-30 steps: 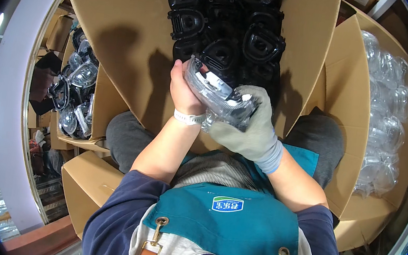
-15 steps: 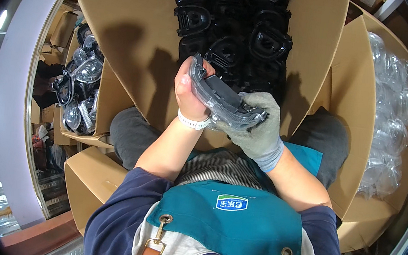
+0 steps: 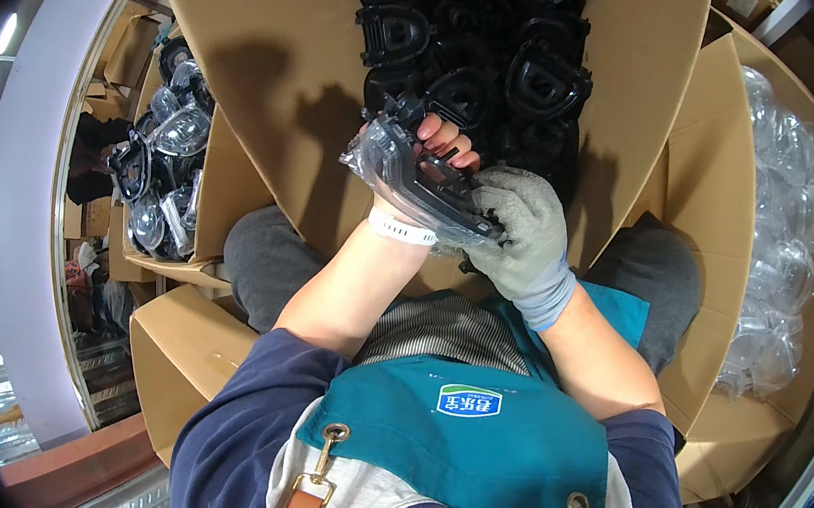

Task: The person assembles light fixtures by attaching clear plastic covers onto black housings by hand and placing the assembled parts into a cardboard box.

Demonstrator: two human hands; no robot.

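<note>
Clear plastic shell with a black moulded insert [image 3: 415, 180] sits gripped between both hands, just below the black moulded parts [image 3: 480, 52] heaped in the open cardboard box [image 3: 269, 58]. Bare left hand [image 3: 426, 171] clasps its upper edge; grey-gloved right hand [image 3: 520, 232] clamps its lower end.

Glossy clear plastic shell [image 3: 393, 157], matt black plastic parts [image 3: 470, 51] — brown cardboard box [image 3: 248, 65]

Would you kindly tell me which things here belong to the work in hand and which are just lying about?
In hand:
- clear plastic cover with black frame, gripped by bare left hand and gloved right hand
- box of black frames

Lying about:
- box of clear covers, right
- box of assembled pieces, left
</note>
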